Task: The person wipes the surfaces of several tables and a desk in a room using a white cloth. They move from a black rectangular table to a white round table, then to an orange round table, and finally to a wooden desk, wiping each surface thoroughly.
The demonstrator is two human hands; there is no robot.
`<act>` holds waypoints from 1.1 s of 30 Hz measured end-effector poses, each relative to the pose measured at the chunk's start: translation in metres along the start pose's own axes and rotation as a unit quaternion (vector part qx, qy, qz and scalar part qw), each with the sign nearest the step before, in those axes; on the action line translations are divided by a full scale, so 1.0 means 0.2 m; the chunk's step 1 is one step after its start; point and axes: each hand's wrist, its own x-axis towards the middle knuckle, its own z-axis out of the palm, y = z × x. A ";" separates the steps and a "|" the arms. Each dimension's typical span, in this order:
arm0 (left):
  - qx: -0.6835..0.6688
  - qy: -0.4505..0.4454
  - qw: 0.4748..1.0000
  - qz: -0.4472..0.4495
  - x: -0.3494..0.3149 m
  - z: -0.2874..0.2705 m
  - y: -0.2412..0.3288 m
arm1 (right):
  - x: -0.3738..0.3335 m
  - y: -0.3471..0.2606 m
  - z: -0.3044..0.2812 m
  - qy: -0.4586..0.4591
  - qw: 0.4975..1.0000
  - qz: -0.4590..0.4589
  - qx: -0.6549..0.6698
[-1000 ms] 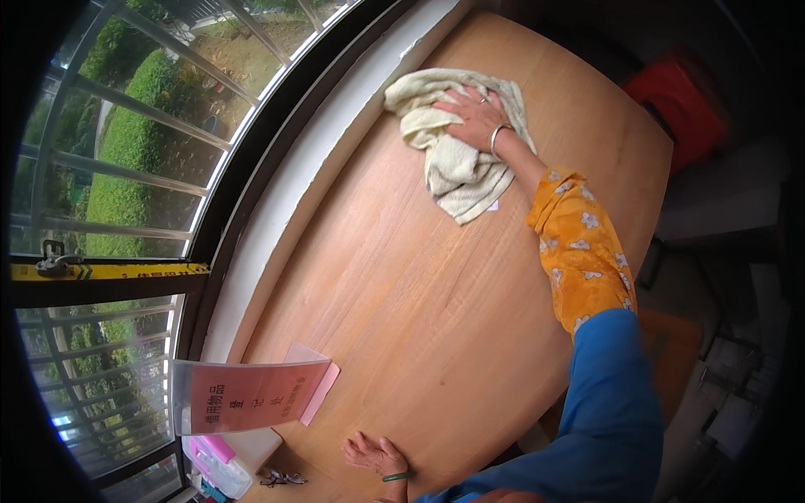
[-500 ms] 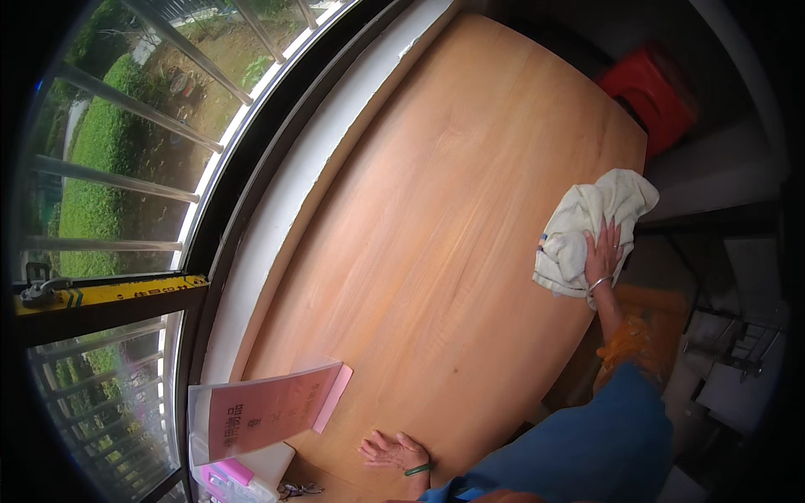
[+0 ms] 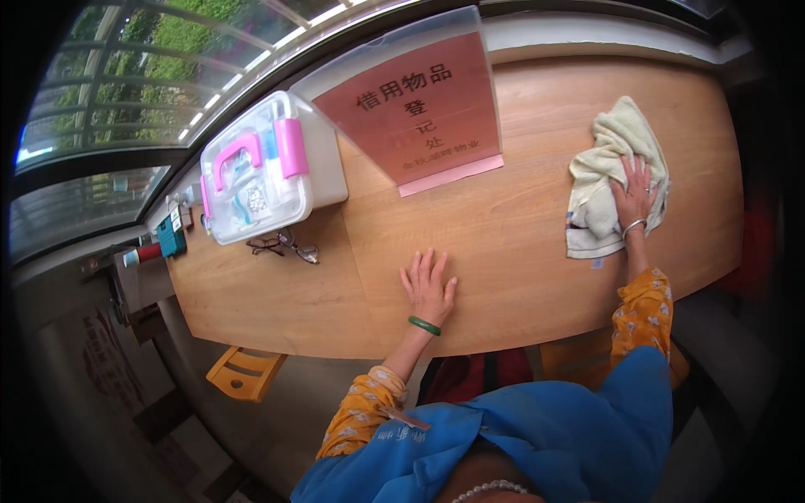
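Note:
A cream towel [image 3: 597,210] lies bunched on the right part of the wooden table [image 3: 511,268]. My right hand [image 3: 635,194] rests on top of it, palm down, fingers stretched out over the cloth. A silver bangle circles that wrist. Flat on the bare tabletop, near the front edge, is my left hand [image 3: 428,292], its fingers spread and nothing in them. It wears a green bangle [image 3: 425,325]. Both forearms have orange patterned sleeves.
A clear sign holder [image 3: 415,113] with a red sheet stands at the back. Left of it sits a clear storage box [image 3: 264,180] with pink latches, eyeglasses [image 3: 293,246] beside it. A yellow wooden chair [image 3: 243,373] is at the front left. A barred window lines the back.
My view has turned left, bringing the box and glasses fully into sight. The towel under my right hand now lies farther in from the table's near edge. My left hand stays flat on the table.

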 end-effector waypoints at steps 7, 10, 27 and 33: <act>-0.034 0.189 0.974 -0.122 -0.89 -0.63 -0.69 | -0.37 0.25 0.40 0.127 0.988 0.078 0.037; -0.046 0.267 0.933 -0.236 -1.52 -0.77 -1.01 | -0.89 -0.56 0.13 -0.013 0.993 0.116 -0.016; -0.358 0.279 0.700 -0.552 -3.38 -0.68 -1.84 | -2.19 -3.64 0.22 -0.175 0.953 -0.246 0.030; -0.392 0.202 0.690 -0.574 -3.30 -0.76 -2.13 | -2.11 -4.42 0.34 -0.206 0.887 -0.407 0.068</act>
